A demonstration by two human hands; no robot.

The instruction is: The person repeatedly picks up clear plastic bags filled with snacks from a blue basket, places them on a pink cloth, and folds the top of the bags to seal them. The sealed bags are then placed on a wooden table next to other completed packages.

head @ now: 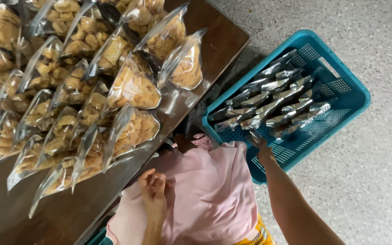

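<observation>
My right hand [264,152] reaches down into a teal plastic crate [345,86] on the floor and touches a silver foil pouch [254,136] at the near end of a row of standing pouches [273,102]. Whether the fingers close on it is hidden. My left hand [154,190] rests against my pink garment [209,190], fingers curled with nothing in them, close to the edge of the brown table [218,41]. Several clear bags of pale fried snack pieces [132,86] stand packed on the table.
The snack bags cover most of the table up to its near edge. The crate sits on a speckled grey floor [364,181] to the right of the table. A bit of yellow patterned cloth [262,236] shows at the bottom.
</observation>
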